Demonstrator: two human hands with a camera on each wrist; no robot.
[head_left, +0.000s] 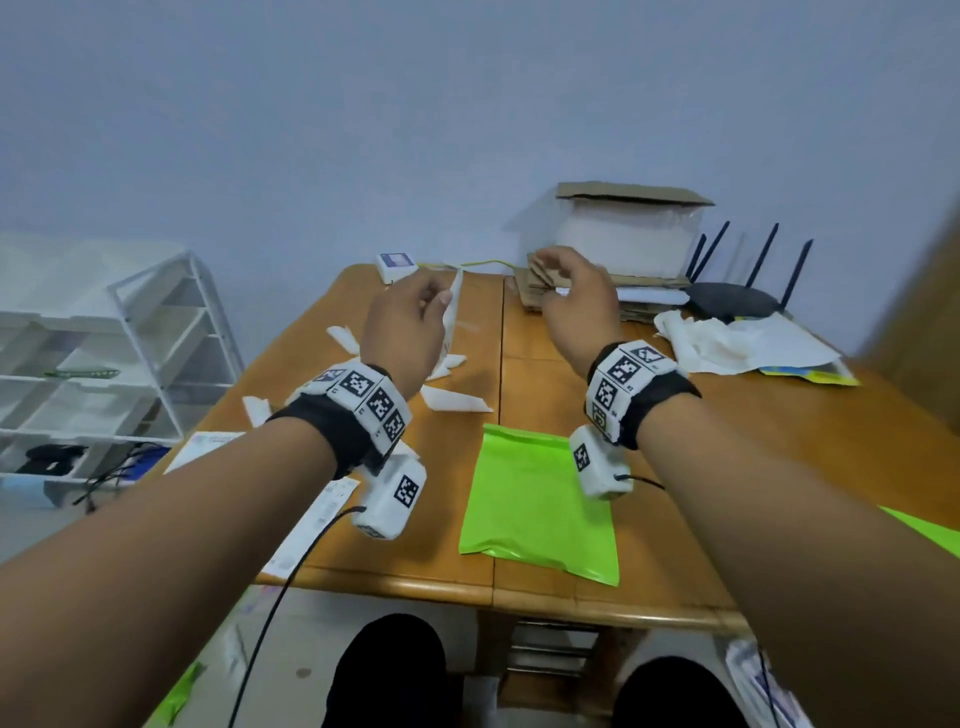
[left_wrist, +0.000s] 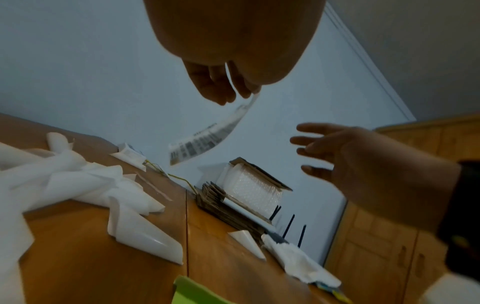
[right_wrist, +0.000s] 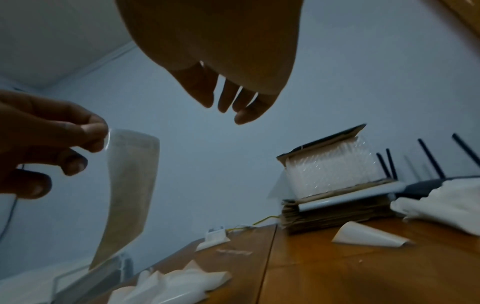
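Observation:
My left hand (head_left: 439, 304) is raised over the wooden table (head_left: 727, 467) and pinches the top edge of a curled printed label (head_left: 453, 312) between thumb and fingers. The label (left_wrist: 205, 142) hangs down from that pinch, its back side (right_wrist: 127, 195) showing in the right wrist view. A little to the right, my right hand (head_left: 558, 273) hovers with fingers loosely spread and holds nothing. It does not touch the label. A bright green mailer bag (head_left: 535, 509) lies flat on the table below both wrists.
Several white backing-paper scraps (head_left: 452, 400) litter the table's left half. A cardboard box of bubble wrap (head_left: 623, 239), flat cardboard, a black router (head_left: 732, 301) and crumpled white paper (head_left: 727, 338) sit at the back right. A white wire rack (head_left: 104, 353) stands left of the table.

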